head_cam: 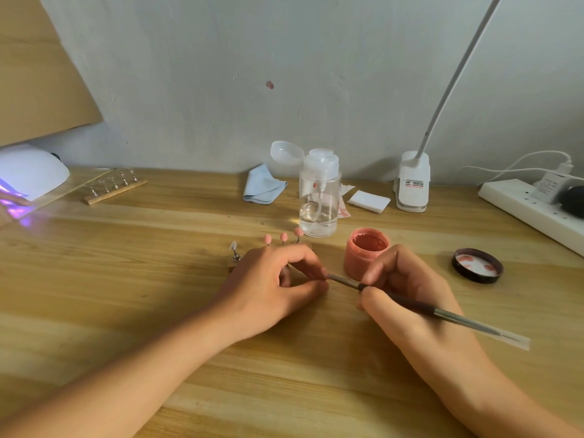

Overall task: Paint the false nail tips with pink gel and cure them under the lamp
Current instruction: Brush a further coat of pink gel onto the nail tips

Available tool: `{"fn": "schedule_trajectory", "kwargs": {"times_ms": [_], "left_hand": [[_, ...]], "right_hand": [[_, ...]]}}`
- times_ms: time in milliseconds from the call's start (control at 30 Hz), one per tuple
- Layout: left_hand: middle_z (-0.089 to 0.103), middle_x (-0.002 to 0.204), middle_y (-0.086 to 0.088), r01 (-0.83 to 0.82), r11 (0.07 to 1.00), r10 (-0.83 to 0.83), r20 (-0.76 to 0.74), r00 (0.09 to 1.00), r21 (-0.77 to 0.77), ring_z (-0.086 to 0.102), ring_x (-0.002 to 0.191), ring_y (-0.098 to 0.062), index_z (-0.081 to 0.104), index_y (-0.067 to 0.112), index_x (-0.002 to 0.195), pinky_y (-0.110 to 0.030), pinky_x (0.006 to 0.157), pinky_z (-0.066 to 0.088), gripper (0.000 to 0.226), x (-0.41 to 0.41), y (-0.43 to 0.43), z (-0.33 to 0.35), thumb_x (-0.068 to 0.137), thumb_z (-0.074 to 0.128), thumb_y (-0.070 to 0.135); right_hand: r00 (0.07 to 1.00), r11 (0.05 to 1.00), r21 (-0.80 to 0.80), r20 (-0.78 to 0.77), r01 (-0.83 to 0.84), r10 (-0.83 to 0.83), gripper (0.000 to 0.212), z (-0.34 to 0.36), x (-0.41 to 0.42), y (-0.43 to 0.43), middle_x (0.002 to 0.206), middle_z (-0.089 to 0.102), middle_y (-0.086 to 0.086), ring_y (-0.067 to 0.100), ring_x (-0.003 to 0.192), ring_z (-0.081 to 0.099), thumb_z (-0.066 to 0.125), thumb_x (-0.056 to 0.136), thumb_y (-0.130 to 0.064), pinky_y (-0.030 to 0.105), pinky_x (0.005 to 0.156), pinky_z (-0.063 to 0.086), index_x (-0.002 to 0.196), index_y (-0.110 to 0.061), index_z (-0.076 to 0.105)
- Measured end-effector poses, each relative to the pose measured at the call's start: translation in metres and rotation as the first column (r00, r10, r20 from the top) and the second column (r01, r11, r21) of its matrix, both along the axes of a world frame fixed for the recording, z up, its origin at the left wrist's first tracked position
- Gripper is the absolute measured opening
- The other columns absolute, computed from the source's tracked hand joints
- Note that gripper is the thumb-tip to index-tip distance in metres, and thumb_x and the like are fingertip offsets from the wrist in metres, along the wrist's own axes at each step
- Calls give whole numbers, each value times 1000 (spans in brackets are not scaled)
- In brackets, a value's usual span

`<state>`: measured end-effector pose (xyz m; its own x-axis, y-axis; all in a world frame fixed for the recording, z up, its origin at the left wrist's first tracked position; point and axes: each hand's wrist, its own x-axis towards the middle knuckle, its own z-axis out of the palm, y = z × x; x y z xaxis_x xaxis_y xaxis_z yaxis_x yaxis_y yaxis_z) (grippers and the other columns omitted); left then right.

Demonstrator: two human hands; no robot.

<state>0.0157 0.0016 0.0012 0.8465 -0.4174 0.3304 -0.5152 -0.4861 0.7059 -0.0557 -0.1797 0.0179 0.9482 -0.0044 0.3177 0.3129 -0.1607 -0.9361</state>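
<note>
Light soft, even, moderately bright across your view. Violet glow from curing lamp (30, 173) at left edge, spilling onto surface (126, 279). Faint soft shadows under your left hand (268, 289) and right hand (407, 289). Pale sheen on wood beside clear bottle (319, 197). Wide-angle bowing: surface back edge curves, desk lamp arm (458, 74) leans. Brush (417, 305) tail end smeared, translucent; dark object (572, 201) on power strip (518, 205) blurred; centre sharp.

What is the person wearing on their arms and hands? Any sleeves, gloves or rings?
Nothing at all. Both arms are bare right to the edge of the picture, with no sleeves showing. The left hand and the right hand have no gloves, and I see no rings, watch or bracelet.
</note>
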Motion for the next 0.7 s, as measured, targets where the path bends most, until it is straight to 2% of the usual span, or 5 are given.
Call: {"fn": "schedule_trajectory", "kwargs": {"times_ms": [167,267,433,533,700], "left_hand": [[55,56,33,10,1000,-10,7,1000,-13,36,43,-2,69,32,83,6,93,21,13,2,1,-3,84,77,23],[65,71,27,11,1000,-11,3,1000,-14,37,44,-3,69,34,83,6,94,19,12,2,2,-3,83,78,25],[67,80,31,32,999,-33,11,999,4,40,46,-2,66,40,81,-1,82,34,18,2,2,-2,83,77,26],[69,86,28,36,999,-36,-2,999,6,40,47,-2,67,39,82,-14,66,42,16,2,2,-1,84,77,27],[64,75,34,24,999,-25,6,1000,38,40,47,-2,66,39,80,-9,71,39,19,0,1,1,83,78,24]], "right_hand": [[998,997,40,-16,66,-66,13,1,1,-3,69,52,24,18,62,45,56,68,-14,24,53,33,76,-5,52],[999,997,56,-3,52,-52,13,2,1,-1,71,52,27,19,63,44,61,75,-11,26,54,33,80,-2,52],[999,999,2,9,48,-48,7,-1,1,-2,75,59,24,31,64,49,60,82,3,27,58,37,83,-3,55],[998,998,11,7,57,-58,8,0,1,-1,75,60,24,24,65,50,60,81,4,26,57,37,82,-3,55],[999,999,3,4,40,-40,9,0,2,-1,75,61,24,33,64,51,61,84,5,24,58,39,84,-2,56]]}}
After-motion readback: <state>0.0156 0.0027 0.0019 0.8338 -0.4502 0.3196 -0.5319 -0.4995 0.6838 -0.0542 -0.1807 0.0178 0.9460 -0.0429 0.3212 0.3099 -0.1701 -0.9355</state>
